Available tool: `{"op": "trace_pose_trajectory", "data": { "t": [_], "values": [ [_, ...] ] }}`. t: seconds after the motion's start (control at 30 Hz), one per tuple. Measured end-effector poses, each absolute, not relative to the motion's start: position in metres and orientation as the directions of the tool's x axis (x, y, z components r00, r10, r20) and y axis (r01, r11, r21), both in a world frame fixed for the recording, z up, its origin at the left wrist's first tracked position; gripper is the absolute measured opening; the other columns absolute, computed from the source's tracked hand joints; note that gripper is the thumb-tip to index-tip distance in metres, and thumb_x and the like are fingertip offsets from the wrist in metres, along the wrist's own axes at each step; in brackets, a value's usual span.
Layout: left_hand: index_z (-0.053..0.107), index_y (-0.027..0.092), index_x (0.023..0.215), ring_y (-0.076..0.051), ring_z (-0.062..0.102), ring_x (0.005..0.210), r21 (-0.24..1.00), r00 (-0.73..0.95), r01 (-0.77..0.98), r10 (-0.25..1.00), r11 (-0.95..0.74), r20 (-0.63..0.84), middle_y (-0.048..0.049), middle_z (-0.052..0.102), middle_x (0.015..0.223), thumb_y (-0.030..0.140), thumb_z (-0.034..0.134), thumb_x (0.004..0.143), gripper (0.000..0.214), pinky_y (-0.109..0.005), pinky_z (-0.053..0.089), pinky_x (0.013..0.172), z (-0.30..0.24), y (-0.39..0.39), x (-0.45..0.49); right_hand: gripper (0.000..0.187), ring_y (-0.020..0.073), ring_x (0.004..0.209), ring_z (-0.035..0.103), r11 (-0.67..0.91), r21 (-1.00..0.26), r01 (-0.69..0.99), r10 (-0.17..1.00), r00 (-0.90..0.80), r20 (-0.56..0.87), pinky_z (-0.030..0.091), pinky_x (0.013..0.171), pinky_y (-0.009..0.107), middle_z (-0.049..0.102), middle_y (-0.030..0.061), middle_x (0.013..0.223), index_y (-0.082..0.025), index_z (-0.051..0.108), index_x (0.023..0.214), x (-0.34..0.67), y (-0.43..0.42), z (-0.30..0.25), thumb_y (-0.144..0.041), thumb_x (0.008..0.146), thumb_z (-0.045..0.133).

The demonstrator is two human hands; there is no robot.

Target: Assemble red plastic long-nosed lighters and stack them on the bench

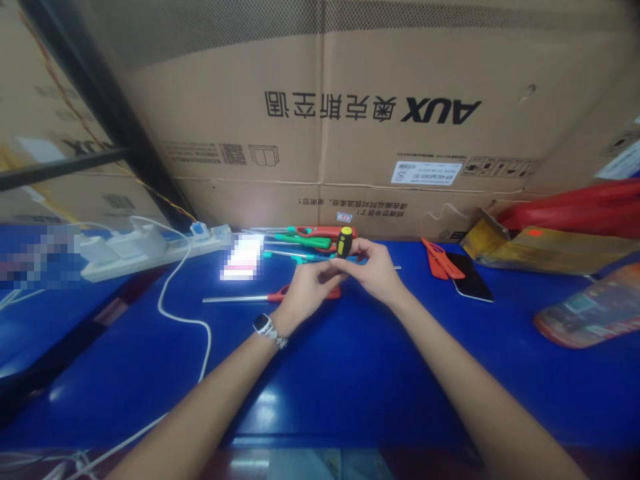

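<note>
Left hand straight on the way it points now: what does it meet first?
Probably the right hand, up and right of the left hand in the picture; the two are so close here that depth and contact are unclear.

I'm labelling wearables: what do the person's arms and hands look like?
The left hand has a silver link watch with a dark, squarish face at its wrist. The right hand has none; both are gloveless, and no sleeves show.

Cardboard box (350,148) stands beyond the fingers (373,252); power strip (150,257) and white cable (207,333) lie to their left; dark phone (473,285) lies right, bottle (583,315) farther right
</note>
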State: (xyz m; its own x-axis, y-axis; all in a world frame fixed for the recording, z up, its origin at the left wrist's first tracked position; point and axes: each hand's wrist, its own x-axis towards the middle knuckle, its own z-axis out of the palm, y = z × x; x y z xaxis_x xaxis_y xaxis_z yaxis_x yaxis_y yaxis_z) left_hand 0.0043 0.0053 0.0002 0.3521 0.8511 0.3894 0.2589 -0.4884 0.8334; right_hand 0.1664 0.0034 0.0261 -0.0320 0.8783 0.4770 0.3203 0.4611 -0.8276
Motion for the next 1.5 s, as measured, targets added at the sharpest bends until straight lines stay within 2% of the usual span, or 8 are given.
{"op": "trace_pose_trajectory", "data": {
  "t": [0.2,0.33,0.43,0.67,0.97,1.13,1.27,1.5],
  "values": [
    [0.071,0.015,0.075,-0.020,0.069,0.075,0.890,0.257,0.179,0.893,-0.419,0.369,-0.0027,0.076,0.079,0.026,0.062,0.084,0.017,-0.028,0.054,0.071,-0.002,0.005,0.010,0.030,0.0186,0.077,0.059,0.469,-0.796,0.382,0.846,0.064,0.529,0.046,0.071,0.032,0.066,0.0019,0.081,-0.022,0.057,0.076,0.156,0.001,0.018,-0.045,0.075,0.075],
    [0.071,0.014,0.078,-0.018,0.067,0.070,0.870,0.320,0.217,0.874,-0.443,0.366,-0.0030,0.075,0.077,0.029,0.061,0.087,0.019,-0.026,0.051,0.067,0.002,0.005,0.007,0.031,0.0230,0.101,0.063,0.452,-0.865,0.218,0.888,-0.202,0.413,0.050,0.077,0.034,0.069,0.0060,0.108,-0.022,0.067,0.102,0.164,-0.001,0.028,-0.047,0.083,0.067],
    [0.072,0.015,0.083,-0.018,0.068,0.072,0.833,0.393,0.277,0.847,-0.480,0.358,-0.0039,0.075,0.080,0.031,0.063,0.087,0.019,-0.027,0.051,0.070,0.005,0.009,-0.002,0.027,0.0236,0.105,0.064,0.431,-0.877,0.213,0.879,-0.321,0.354,0.050,0.083,0.035,0.071,0.0051,0.110,-0.022,0.072,0.099,0.172,-0.002,0.035,-0.045,0.086,0.065],
    [0.076,0.019,0.082,-0.021,0.066,0.073,0.562,0.604,0.537,0.752,-0.629,0.263,-0.0069,0.074,0.084,0.039,0.077,0.078,0.021,-0.029,0.047,0.066,0.007,0.016,-0.029,0.022,0.0177,0.073,0.058,0.481,-0.795,0.369,0.875,-0.149,0.460,0.041,0.065,0.030,0.070,0.0030,0.084,-0.018,0.072,0.083,0.168,0.004,0.028,-0.039,0.077,0.075],
    [0.074,0.015,0.083,-0.020,0.065,0.073,0.582,0.615,0.588,0.778,-0.562,0.130,-0.0065,0.075,0.083,0.037,0.074,0.082,0.021,-0.028,0.044,0.064,0.010,0.016,-0.025,0.029,0.0145,0.064,0.049,0.388,-0.801,0.457,0.857,0.141,0.496,0.041,0.060,0.027,0.059,-0.0004,0.070,-0.018,0.065,0.084,0.145,0.006,0.016,-0.044,0.076,0.074],
    [0.074,0.015,0.088,-0.020,0.065,0.073,0.596,0.617,0.596,0.782,-0.538,0.089,-0.0057,0.075,0.084,0.029,0.076,0.080,0.016,-0.029,0.044,0.066,0.009,0.017,-0.026,0.042,0.0091,0.053,0.050,0.341,-0.926,0.163,0.940,-0.080,0.332,0.043,0.049,0.025,0.069,0.0043,0.096,-0.020,0.061,0.110,0.154,-0.002,0.030,-0.043,0.077,0.074],
    [0.075,0.015,0.091,-0.022,0.065,0.080,0.576,0.625,0.603,0.776,-0.552,0.090,-0.0075,0.075,0.089,0.029,0.075,0.081,0.017,-0.030,0.046,0.070,0.006,0.017,-0.027,0.036,0.0094,0.058,0.056,0.244,-0.965,0.098,0.926,-0.321,0.202,0.033,0.040,0.020,0.070,0.0075,0.104,-0.018,0.065,0.108,0.170,-0.010,0.047,-0.042,0.081,0.071],
    [0.075,0.016,0.098,-0.024,0.066,0.087,0.562,0.625,0.604,0.774,-0.565,0.105,-0.0087,0.074,0.095,0.033,0.075,0.082,0.023,-0.033,0.049,0.077,-0.002,0.021,-0.028,0.036,0.0129,0.058,0.062,0.274,-0.957,0.093,0.939,-0.241,0.246,0.045,0.046,0.024,0.070,0.0040,0.086,-0.016,0.064,0.086,0.173,-0.002,0.038,-0.041,0.068,0.082]
  ]
}}
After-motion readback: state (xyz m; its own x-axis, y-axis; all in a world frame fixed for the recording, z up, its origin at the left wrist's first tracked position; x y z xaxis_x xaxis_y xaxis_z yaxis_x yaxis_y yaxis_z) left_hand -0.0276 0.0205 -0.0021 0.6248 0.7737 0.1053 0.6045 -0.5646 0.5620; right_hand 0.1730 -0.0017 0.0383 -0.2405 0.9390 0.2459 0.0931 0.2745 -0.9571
